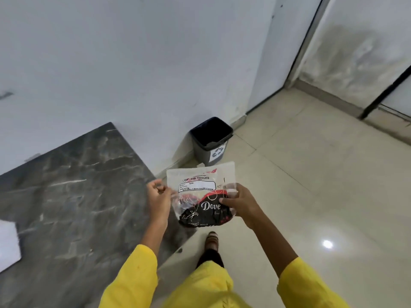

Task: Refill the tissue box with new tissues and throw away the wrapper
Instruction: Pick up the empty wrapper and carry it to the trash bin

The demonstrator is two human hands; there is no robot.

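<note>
A flat, clear plastic tissue wrapper (200,185) with a white label and a black and red printed lower part hangs in front of me, over the floor just past the counter's corner. My right hand (238,203) pinches its right side. My left hand (159,200) grips its crumpled left edge with closed fingers. A small dark bin (211,141) with a black liner and a recycling label stands open on the floor against the wall, beyond the wrapper. A white object (7,243), cut off at the left edge, lies on the counter; I cannot tell what it is.
A dark marble counter (73,196) fills the lower left, its corner near my left hand. A white wall runs behind it. Beige floor tiles (311,185) spread to the right, with a door frame (304,52) at the upper right. My foot (211,240) is below the wrapper.
</note>
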